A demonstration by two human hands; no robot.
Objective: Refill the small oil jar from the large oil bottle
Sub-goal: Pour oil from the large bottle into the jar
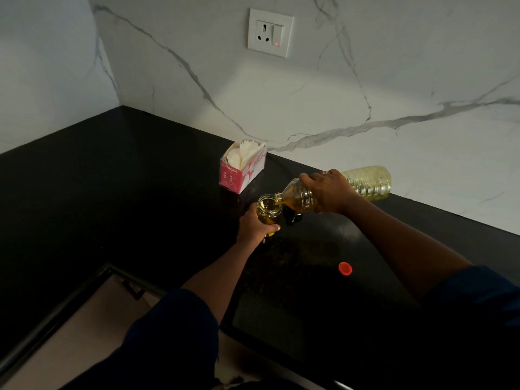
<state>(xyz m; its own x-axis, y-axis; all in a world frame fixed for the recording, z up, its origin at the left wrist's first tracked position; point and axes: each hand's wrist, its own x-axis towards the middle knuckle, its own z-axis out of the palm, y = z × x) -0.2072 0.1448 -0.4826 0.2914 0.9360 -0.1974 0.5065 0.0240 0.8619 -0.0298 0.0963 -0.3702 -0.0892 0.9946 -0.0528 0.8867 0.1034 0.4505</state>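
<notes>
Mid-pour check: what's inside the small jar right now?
Yellow oil shows inside the small jar, and the large bottle is tilted mouth-first over its rim. The left hand wraps the lower part, hiding the bottom.

Bench [112,192] black, glossy; faint brown speckle near front. Wall [309,94] white marble, grey veining. Socket plate [270,32] white, red indicator dot. Tissue box [242,175] pink-red, white print; tissues [244,154] white. Oil bottle [368,180] clear, contents pale yellow. Oil jar [269,209] clear, contents amber-gold. Cap [345,268] red. Sleeves [180,327] dark blue, possibly navy; light dim.
</notes>
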